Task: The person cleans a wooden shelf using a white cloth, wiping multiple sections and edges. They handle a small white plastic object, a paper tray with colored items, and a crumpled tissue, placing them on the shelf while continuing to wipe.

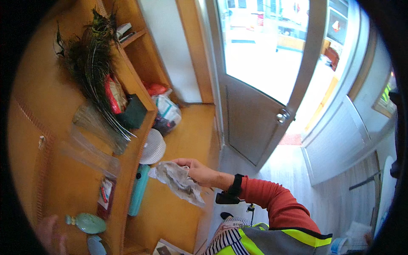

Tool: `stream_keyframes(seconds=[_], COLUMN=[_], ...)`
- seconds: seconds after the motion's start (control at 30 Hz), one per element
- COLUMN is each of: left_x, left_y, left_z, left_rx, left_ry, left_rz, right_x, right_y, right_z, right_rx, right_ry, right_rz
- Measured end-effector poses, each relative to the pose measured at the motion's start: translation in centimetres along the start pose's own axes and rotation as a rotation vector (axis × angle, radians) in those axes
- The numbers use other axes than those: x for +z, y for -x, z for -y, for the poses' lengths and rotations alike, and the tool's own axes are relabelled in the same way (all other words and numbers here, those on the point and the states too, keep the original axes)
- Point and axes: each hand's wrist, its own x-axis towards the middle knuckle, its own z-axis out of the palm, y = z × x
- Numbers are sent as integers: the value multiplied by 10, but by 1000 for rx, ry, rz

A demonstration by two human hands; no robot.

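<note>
My right hand [199,172] is closed on a crumpled, dirty grey-white cloth [178,182], which hangs in front of the wooden cabinet. At the dim lower left rim, my left hand [50,233] shows only in part, with its fingers apart and nothing seen in them. Closest to it is a pale green, rounded vase-like ornament [89,223] with a gold-coloured neck. A light blue object [96,245] sits just below that, partly cut off. Behind the cloth, a long turquoise case [138,191] and a round white woven item [153,146] rest on the lower surface.
Peacock feathers [91,63] lie by a dark green box [132,111] on the upper shelf, near clear plastic pieces [91,151]. A small dark red box [105,199] holds small items. Filled plastic bags [168,110] stand farther back. A glazed door [255,123] stands ajar at right.
</note>
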Motion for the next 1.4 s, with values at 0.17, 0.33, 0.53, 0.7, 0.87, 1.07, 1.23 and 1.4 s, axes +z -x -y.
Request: stream_keyframes(seconds=[0.17, 0.33, 0.53, 0.7, 0.87, 1.07, 1.23, 1.4], left_x=[26, 27, 59, 123, 184, 303, 359, 369], left_y=[98, 200, 230, 250, 269, 258, 225, 241], left_z=[-33, -41, -39, -48, -103, -205, -250, -254], left_rx=[-166, -189, -86, -244, -304, -476, -791, -996], left_ry=[14, 252, 526, 843, 1148, 1758, 2331, 2264], left_rz=[138, 22, 37, 174, 392, 314, 300, 176], right_x=[17, 56, 58, 59, 74, 75, 56, 6], right_y=[92, 178, 206, 187, 170, 147, 123, 56], right_z=[2, -42, -104, -154, -162, -183, -203, -246], right_rx=[-52, -21, 177, 288, 327, 400, 526, 533], right_ry=[-55, -43, -335, -381, -375, -215, -178, 37], right_rz=[-118, -217, -344, -283, -156, -215, -276, -146])
